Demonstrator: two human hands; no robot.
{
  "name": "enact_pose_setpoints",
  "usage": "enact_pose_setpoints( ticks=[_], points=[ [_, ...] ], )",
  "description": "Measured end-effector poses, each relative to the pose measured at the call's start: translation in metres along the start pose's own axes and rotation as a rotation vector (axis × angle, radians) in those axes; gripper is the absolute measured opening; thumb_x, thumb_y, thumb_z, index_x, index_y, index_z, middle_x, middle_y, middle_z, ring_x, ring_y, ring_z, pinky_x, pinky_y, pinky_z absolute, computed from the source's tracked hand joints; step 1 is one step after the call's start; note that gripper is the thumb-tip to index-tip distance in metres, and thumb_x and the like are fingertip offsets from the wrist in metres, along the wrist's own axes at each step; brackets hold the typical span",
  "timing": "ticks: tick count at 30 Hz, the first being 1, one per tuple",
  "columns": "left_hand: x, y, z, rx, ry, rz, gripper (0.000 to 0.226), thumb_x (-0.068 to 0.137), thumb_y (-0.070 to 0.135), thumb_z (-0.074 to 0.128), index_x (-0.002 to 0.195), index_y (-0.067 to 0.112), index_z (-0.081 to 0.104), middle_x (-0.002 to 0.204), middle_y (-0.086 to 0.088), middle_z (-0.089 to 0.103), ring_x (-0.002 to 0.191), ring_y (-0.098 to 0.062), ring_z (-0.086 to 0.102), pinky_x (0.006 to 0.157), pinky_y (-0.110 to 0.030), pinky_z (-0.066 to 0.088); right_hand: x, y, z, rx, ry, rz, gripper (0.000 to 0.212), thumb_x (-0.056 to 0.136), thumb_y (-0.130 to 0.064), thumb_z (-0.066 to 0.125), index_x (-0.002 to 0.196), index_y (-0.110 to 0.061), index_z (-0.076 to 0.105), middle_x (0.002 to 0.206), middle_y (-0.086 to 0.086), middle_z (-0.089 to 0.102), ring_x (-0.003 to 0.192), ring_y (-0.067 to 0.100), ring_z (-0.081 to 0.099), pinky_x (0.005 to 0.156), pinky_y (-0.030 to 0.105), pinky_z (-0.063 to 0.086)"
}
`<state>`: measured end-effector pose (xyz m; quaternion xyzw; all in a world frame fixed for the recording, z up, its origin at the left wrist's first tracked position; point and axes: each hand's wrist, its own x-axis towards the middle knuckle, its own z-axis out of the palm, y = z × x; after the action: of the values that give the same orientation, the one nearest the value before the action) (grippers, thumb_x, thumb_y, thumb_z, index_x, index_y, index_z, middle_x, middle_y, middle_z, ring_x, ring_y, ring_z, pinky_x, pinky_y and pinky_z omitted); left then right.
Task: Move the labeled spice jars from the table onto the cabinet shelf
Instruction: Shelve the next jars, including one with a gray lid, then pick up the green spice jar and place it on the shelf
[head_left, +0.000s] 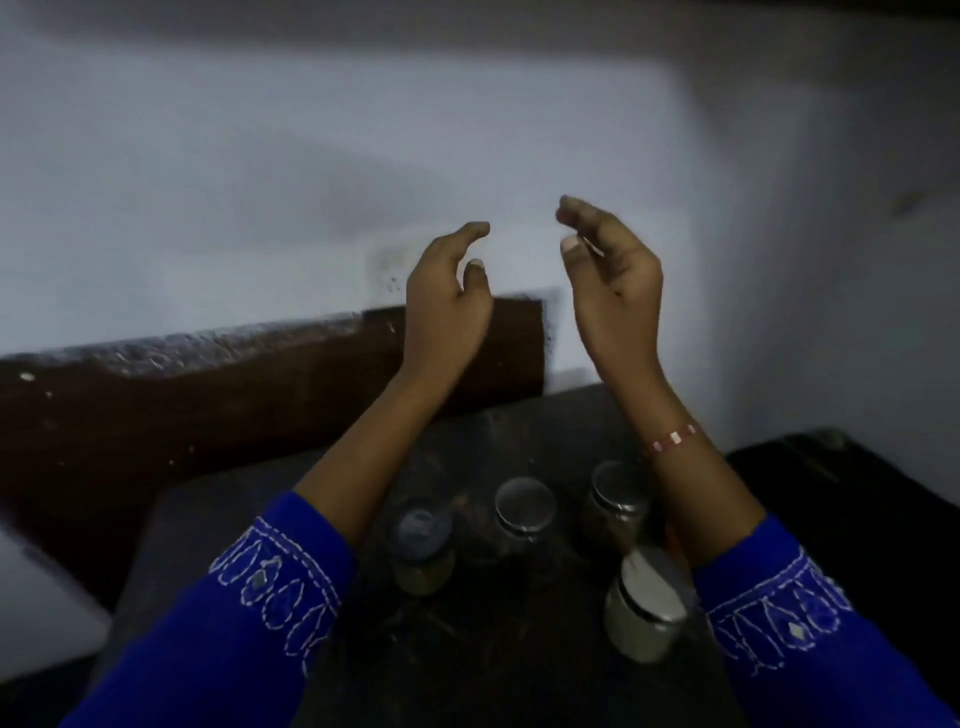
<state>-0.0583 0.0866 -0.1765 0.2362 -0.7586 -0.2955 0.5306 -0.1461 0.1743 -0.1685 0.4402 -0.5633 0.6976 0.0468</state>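
Both hands are raised above the dark surface (260, 519), left hand (447, 301) and right hand (613, 296) empty, fingers loosely curled and apart, pinching nothing. 4 spice jars (524, 512) stand upright on the surface between the forearms, probably awaiting pickup; no cabinet shelf in view.

Dim room: pale wall (260, 182) above a dark brown band (182, 405).

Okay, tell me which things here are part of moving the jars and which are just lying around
Part of the job:
- four jars on the dark table: dark-lidded jar, clear-lidded jar, metal-lidded jar, pale jar
- left hand and right hand, both raised and empty

Just there:
- brown ledge
- white wall
- wrist bracelet
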Motion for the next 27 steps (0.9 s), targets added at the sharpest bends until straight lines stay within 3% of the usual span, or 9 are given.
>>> enact_pose_setpoints(
  ticks=[5, 8, 10, 13, 15, 18, 23, 25, 27],
  points=[
    [-0.07, -0.015, 0.042, -0.086, -0.137, -0.139, 0.036, 0.09, 0.0, 0.045, 0.124, 0.006, 0.056, 0.13, -0.008, 0.057, 0.117, -0.004, 0.046, 0.097, -0.003, 0.031, -0.074, 0.051, -0.053, -0.066, 0.033, 0.248, 0.032, 0.092, -0.002, 0.051, 0.124, -0.001, 0.056, 0.12, 0.005, 0.061, 0.113, 0.014, 0.057, 0.096, 0.013, 0.045],
    [-0.114, -0.029, 0.063, -0.127, -0.224, -0.244, 0.036, 0.091, -0.001, 0.045, 0.124, 0.006, 0.056, 0.129, -0.009, 0.058, 0.114, -0.005, 0.048, 0.089, 0.005, 0.031, -0.116, 0.078, -0.082, -0.143, 0.021, 0.405, 0.034, 0.09, -0.006, 0.055, 0.124, -0.005, 0.056, 0.122, 0.012, 0.062, 0.108, 0.017, 0.061, 0.09, 0.015, 0.051],
    [-0.145, -0.036, 0.076, -0.127, -0.301, -0.349, 0.036, 0.092, 0.002, 0.045, 0.126, 0.009, 0.055, 0.131, -0.008, 0.057, 0.116, -0.012, 0.053, 0.087, -0.003, 0.035, -0.142, 0.096, -0.102, -0.241, -0.025, 0.506, 0.035, 0.089, -0.009, 0.057, 0.124, -0.009, 0.056, 0.12, 0.01, 0.062, 0.106, 0.017, 0.062, 0.081, 0.01, 0.051],
    [-0.189, -0.044, 0.094, -0.113, -0.443, -0.505, 0.034, 0.093, 0.004, 0.044, 0.125, 0.008, 0.054, 0.127, -0.01, 0.059, 0.11, -0.022, 0.059, 0.086, -0.02, 0.042, -0.172, 0.117, -0.13, -0.439, -0.112, 0.61, 0.036, 0.086, -0.012, 0.061, 0.122, -0.01, 0.057, 0.117, 0.005, 0.061, 0.108, 0.017, 0.058, 0.093, 0.027, 0.05],
    [-0.212, -0.049, 0.106, -0.138, -0.524, -0.577, 0.034, 0.092, 0.002, 0.044, 0.125, 0.006, 0.054, 0.127, -0.012, 0.059, 0.112, -0.02, 0.058, 0.093, -0.025, 0.045, -0.188, 0.129, -0.143, -0.542, -0.208, 0.68, 0.044, 0.084, -0.014, 0.064, 0.127, -0.009, 0.053, 0.124, 0.009, 0.058, 0.114, 0.021, 0.056, 0.095, 0.026, 0.044],
    [-0.233, -0.054, 0.119, -0.152, -0.598, -0.7, 0.037, 0.092, 0.0, 0.042, 0.127, 0.006, 0.053, 0.133, -0.009, 0.055, 0.123, -0.019, 0.051, 0.104, -0.028, 0.039, -0.209, 0.146, -0.154, -0.688, -0.354, 0.716, 0.068, 0.078, -0.02, 0.072, 0.137, -0.01, 0.042, 0.137, 0.011, 0.048, 0.126, 0.025, 0.046, 0.103, 0.03, 0.038],
    [-0.25, -0.057, 0.128, -0.155, -0.663, -0.869, 0.042, 0.092, -0.001, 0.04, 0.133, 0.006, 0.046, 0.136, -0.007, 0.051, 0.127, -0.02, 0.046, 0.103, -0.029, 0.037, -0.224, 0.155, -0.151, -0.614, -0.453, 0.754, 0.1, 0.071, -0.021, 0.078, 0.148, -0.008, 0.016, 0.148, 0.013, 0.03, 0.137, 0.026, 0.03, 0.112, 0.034, 0.027],
    [-0.254, -0.056, 0.127, -0.196, -0.688, -0.9, 0.041, 0.092, -0.003, 0.039, 0.131, 0.005, 0.048, 0.128, -0.005, 0.055, 0.123, -0.02, 0.049, 0.097, -0.026, 0.039, -0.223, 0.154, -0.149, -0.602, -0.421, 0.73, 0.101, 0.069, -0.019, 0.08, 0.147, -0.005, 0.016, 0.148, 0.015, 0.03, 0.137, 0.026, 0.031, 0.111, 0.03, 0.027],
    [-0.258, -0.055, 0.127, -0.242, -0.69, -0.906, 0.04, 0.091, -0.006, 0.04, 0.127, 0.003, 0.052, 0.127, -0.012, 0.058, 0.12, -0.023, 0.053, 0.094, -0.026, 0.041, -0.219, 0.149, -0.148, -0.578, -0.357, 0.693, 0.09, 0.068, -0.014, 0.081, 0.141, 0.0, 0.03, 0.141, 0.016, 0.041, 0.131, 0.026, 0.041, 0.102, 0.018, 0.03]
  ],
)
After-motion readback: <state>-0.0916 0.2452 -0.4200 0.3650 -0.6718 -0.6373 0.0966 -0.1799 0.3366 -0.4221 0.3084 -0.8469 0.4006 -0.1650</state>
